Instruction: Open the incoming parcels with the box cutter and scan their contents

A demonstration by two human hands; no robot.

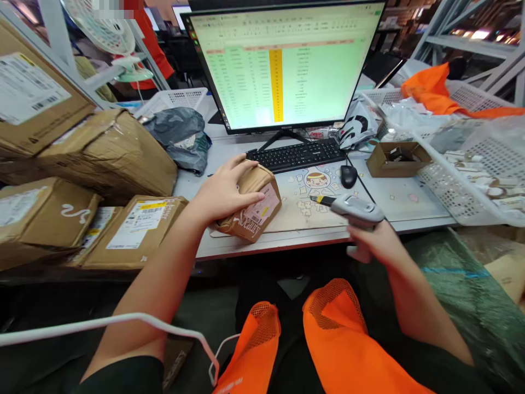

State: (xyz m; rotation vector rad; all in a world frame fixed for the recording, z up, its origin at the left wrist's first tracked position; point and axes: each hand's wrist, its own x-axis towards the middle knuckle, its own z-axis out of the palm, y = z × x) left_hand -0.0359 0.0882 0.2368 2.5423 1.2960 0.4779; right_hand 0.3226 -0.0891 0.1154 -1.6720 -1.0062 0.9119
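Note:
With thumb and fingers spread across its top, my left hand (229, 189) grips a small cardboard box (260, 205), tilted at the desk's front edge. A pinkish label shows on the side facing right, and white lettering runs along its lower side. My right hand (371, 238) is wrapped round the handle of a grey barcode scanner (357, 210), whose head points left towards the box. Behind the scanner's head, a yellow and black utility knife (322, 200) lies on the desk mat (295, 219). The underside of the box is hidden.
Cardboard boxes (135, 230) are stacked at the left beside a grey plastic bag (180, 137). A monitor (283, 71), keyboard (297, 155) and mouse (348, 176) stand ahead. On the right are a small open box (397, 158) and white baskets (459, 191). A white cable crosses lower left.

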